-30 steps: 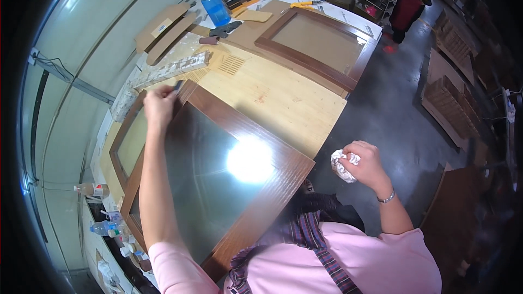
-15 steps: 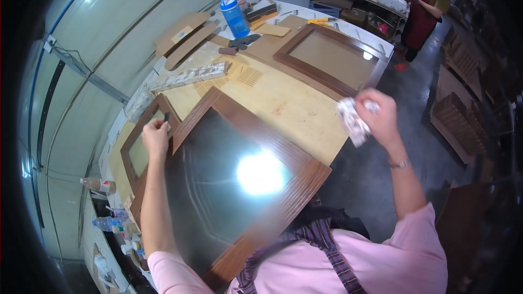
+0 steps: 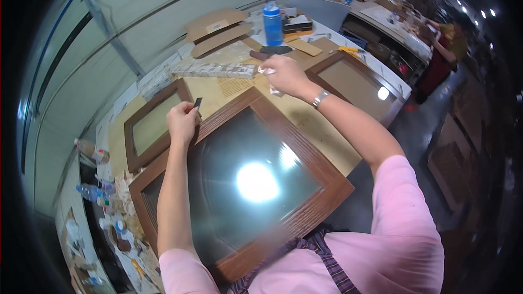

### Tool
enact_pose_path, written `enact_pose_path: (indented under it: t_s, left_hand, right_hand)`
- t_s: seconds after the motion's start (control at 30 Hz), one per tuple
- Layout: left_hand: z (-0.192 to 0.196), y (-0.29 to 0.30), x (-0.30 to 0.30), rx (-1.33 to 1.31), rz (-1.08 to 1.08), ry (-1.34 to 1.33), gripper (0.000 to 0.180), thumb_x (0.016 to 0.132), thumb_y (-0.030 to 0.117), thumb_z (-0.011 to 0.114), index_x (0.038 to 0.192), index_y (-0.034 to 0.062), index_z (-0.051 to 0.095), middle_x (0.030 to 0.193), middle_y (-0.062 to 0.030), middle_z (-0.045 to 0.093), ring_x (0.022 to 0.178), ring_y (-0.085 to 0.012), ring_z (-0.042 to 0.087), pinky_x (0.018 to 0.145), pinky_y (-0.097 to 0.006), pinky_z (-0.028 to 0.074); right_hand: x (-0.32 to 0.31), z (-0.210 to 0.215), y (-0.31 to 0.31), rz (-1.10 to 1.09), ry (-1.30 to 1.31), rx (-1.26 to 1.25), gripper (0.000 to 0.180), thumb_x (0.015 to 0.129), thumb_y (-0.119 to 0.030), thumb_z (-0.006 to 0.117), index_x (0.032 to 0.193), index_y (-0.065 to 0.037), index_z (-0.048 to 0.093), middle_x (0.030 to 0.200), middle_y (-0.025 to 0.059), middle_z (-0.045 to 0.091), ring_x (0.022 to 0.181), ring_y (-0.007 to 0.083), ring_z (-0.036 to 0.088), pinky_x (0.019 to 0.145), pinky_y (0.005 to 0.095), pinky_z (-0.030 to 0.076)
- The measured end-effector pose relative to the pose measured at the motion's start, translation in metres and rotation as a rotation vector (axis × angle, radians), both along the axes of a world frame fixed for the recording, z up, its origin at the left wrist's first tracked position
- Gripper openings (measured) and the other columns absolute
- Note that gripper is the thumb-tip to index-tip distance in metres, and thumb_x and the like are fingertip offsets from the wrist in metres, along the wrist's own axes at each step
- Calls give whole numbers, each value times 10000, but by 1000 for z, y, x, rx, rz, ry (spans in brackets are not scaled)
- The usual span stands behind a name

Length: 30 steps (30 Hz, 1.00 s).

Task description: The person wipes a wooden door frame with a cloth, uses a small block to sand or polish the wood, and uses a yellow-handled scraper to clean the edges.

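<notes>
Bench w/ brn-framed glass panel near – L hand grip pinching sm dk strip, R hand – farther off – grip pinching white wad.

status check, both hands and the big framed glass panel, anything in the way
Left hand pinching thin dark piece; right hand gripping crumpled white wad. Framed glass panel showing bright glare. Left forearm across it.

A head-worn fisheye, the left of a side-by-side pair, looks down and forward from above the shirt, close over the nearest panel, the table and wall reaching beyond; straight edges bend toward its rim.
</notes>
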<state>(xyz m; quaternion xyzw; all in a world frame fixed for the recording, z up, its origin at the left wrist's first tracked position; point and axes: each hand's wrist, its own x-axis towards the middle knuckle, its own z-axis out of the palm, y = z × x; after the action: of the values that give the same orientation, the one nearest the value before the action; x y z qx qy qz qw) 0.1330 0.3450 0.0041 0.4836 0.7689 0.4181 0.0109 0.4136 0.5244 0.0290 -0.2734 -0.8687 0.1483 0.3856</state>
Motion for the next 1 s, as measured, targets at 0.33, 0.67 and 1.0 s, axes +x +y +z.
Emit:
enact_pose_path:
  t_s: [0.33, 0.67, 1.0]
  left_hand:
    - [49, -124, -3, 257, -187, -325, 121, 899, 49, 690, 951, -60, 700, 787, -51, 688, 744, -97, 610, 686, -268, 499]
    - [-95, -534, -47, 60, 814, -133, 84, 885, 69, 692, 950, 16, 692, 735, 15, 555, 705, -93, 496, 636, -267, 423]
    - [-215, -543, -11, -156, 1015, -261, 176, 864, 130, 723, 1034, 87, 730, 951, -127, 730, 889, -343, 698, 778, -445, 539]
  right_hand:
    - [63, 22, -140, 329, -313, 188, 83, 790, -72, 654, 872, -68, 667, 923, 89, 629, 883, 310, 638, 744, 416, 530]
    - [127, 34, -255, 333, -228, -167, 126, 814, 72, 624, 933, 37, 646, 873, 118, 570, 788, 221, 574, 702, 304, 448]
    - [44, 35, -317, 508, -316, -45, 214, 730, 49, 680, 940, 6, 669, 875, 129, 600, 790, 290, 576, 698, 372, 461]
